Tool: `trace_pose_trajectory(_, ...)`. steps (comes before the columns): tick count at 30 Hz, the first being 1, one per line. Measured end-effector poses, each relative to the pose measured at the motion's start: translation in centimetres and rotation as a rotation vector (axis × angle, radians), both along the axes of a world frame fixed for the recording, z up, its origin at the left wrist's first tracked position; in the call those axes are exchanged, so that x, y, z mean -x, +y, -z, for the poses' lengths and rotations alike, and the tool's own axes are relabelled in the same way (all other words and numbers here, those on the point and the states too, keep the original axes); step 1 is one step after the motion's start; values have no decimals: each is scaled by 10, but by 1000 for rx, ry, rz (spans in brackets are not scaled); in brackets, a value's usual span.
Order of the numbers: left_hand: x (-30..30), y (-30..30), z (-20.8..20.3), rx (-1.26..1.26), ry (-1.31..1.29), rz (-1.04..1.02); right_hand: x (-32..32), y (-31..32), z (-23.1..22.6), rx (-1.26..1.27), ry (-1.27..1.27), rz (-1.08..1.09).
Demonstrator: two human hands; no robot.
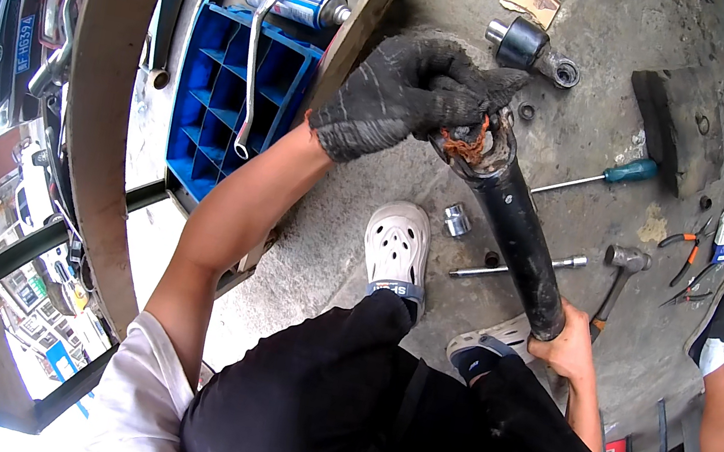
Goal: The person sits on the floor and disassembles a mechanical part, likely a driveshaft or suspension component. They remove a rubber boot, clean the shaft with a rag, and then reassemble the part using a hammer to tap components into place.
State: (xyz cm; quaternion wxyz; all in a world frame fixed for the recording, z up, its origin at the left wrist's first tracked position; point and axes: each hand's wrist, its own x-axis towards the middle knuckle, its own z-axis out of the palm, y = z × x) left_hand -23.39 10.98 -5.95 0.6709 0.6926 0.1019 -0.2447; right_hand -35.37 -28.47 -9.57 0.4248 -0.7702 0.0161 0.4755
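A black metal tube (520, 235) slants across the space in front of my knees, its open upper end worn and greasy. My right hand (566, 341), bare, is wrapped round the tube's lower end. At the upper end, my left hand (415, 90) in a black glove pinches a dark rag with frayed orange threads (465, 145) at the tube's mouth. Its fingertips are partly hidden in the dark cloth. Beyond the tube lies a black cylindrical joint with an eye (534, 49). A chrome socket (457, 220) stands on the floor left of the tube.
A wooden-edged bench at left bears a blue compartment tray (202, 91), a combination wrench (254, 71) and a blue spray can (309, 4). On the floor lie a green-handled screwdriver (628, 171), a hammer (627, 261), a ratchet bar (470, 271) and orange pliers (692, 247). Another person's leg (721, 415) is at right.
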Motion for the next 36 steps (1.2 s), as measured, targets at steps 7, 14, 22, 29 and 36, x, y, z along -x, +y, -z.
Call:
trace_pose_trajectory(7,-5,1,5,284,285,-215,-4,2,-6,25,23,-81)
trace_pose_trajectory(14,41,-9,77,1140,598,-372,2,-5,-7,36,-2,-76)
trace_pose_trajectory(22,34,9,69,945,432,-166,4,-6,0,6,-38,-28)
trace_pose_trajectory(29,25,9,67,948,426,-81,0,-5,1,30,16,-53)
trace_pose_trajectory(36,4,11,61,591,447,-3,-7,-2,0,32,-15,-51)
